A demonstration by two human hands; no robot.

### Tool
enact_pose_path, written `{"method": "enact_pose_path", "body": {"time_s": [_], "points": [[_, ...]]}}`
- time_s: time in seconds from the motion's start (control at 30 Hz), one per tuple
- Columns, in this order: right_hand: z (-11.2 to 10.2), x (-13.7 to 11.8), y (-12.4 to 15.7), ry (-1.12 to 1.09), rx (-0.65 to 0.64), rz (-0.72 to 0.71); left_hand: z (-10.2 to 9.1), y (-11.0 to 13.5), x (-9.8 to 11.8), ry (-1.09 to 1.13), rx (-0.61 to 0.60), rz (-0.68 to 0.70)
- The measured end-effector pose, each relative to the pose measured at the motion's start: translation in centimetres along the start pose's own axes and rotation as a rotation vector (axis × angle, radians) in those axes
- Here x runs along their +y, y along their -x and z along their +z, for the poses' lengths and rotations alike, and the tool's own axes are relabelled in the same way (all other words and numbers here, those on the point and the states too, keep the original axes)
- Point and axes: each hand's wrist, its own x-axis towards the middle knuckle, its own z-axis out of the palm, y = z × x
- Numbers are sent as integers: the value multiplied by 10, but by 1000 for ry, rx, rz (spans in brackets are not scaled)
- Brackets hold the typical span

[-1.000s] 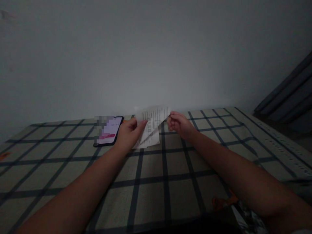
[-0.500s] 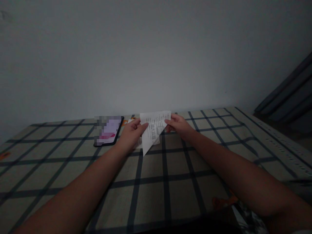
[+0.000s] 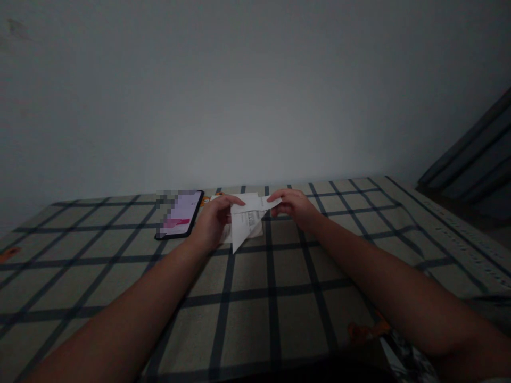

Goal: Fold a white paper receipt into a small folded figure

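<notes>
Both of my hands hold a white printed paper slip (image 3: 248,221) just above a checked cloth (image 3: 279,298). My left hand (image 3: 215,221) pinches the slip's left edge with thumb and fingers closed. My right hand (image 3: 293,206) pinches its right corner. The slip is folded over, with a pointed flap hanging down towards the cloth. Another piece of white paper seems to lie under it, mostly hidden.
A phone (image 3: 179,214) with a lit pink and white screen lies on the cloth left of my left hand. A plain wall (image 3: 255,96) rises behind the cloth. Dark folded fabric (image 3: 471,159) leans at the right. Something orange (image 3: 365,331) sits near my right forearm.
The slip stood up unfolded a second ago. Its top edge has come down towards me and the paper now lies folded, lower between my hands.
</notes>
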Motion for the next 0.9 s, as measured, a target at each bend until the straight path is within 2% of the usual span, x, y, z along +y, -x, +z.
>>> {"method": "enact_pose_path", "body": {"time_s": [0.03, 0.1, 0.17, 0.3, 0.4, 0.6, 0.8, 0.9], "points": [[0, -1, 1, 56, -23, -64, 0, 0, 0, -40, 20, 8], [1, -1, 1, 95, -59, -46, 2, 1, 0, -181, 78, 40], [4, 1, 0, 65, 52, 16, 5, 3, 0, -291, 106, 77], [10, 6, -4, -17, 36, 10, 9, 4, -1, -176, 42, 73], [10, 4, -3, -25, 33, -23, 8, 2, -2, -65, 43, 35], [12, -2, 1, -3, -12, -31, 7, 0, -6, -4, -38, -209], [11, -1, 0, -3, 28, 44, 5, 4, -8, -152, 6, -79], [9, 1, -2, 64, 47, 61, 3, 4, -9, -198, -7, -69]]}}
